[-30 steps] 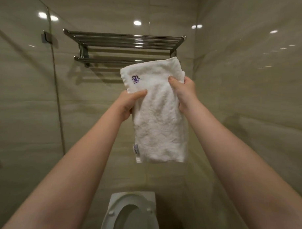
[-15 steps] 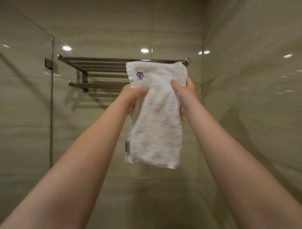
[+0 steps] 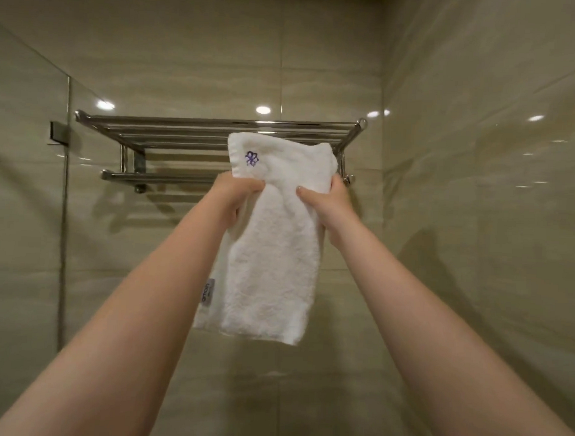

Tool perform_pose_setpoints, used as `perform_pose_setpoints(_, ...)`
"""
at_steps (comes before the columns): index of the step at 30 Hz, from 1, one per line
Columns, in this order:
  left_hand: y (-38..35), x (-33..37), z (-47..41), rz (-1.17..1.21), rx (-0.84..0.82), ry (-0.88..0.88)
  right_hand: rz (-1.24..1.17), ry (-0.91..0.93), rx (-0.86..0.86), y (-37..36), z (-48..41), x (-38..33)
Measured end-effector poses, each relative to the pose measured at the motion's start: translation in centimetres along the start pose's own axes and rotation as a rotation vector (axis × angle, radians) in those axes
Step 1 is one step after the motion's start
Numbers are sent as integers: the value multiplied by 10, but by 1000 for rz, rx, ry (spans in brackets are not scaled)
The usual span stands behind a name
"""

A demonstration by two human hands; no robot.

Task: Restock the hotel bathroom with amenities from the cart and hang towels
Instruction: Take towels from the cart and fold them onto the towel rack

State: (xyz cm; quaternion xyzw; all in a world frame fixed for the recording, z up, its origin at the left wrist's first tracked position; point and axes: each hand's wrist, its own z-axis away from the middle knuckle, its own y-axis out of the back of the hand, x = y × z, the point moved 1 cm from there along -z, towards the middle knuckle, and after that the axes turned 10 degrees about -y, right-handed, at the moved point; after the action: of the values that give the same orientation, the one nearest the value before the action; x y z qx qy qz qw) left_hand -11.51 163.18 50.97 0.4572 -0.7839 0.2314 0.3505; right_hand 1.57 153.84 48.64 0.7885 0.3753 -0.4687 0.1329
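A folded white towel [image 3: 272, 250] with a small purple embroidered mark near its top hangs between my hands. My left hand [image 3: 236, 191] grips its left edge and my right hand [image 3: 325, 203] grips its right edge, both just below the top fold. The towel's top reaches up in front of a chrome towel rack [image 3: 172, 129] fixed to the back wall. The rack has a shelf of bars above and a single rail [image 3: 157, 177] beneath. The towel hides the rail's right part, so I cannot tell whether it touches the rail.
A glass shower panel [image 3: 25, 208] with a metal bracket stands at the left. Glossy beige tiled walls close in behind the rack and on the right [image 3: 491, 225].
My head has tilted up, so the toilet has dropped out of view. Both hands have carried the towel toward the rack, from below it to the level of the lower rail.
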Motion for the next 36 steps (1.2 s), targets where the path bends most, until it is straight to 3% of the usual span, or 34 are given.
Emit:
perform_pose_setpoints(8,-22,-46,-10,20,27,6,-49,-103,-43,14,-29,57)
perform_pose_setpoints(15,-53,-45,-54,-23,30,-31,-129,90,17,28,-86,46)
perform_pose_setpoints(24,-63,-45,-106,-97,23,-144,69,252,91,23,-147,30)
perform_pose_setpoints(36,-54,-16,-97,131,-44,-226,-106,415,53,10,-138,12)
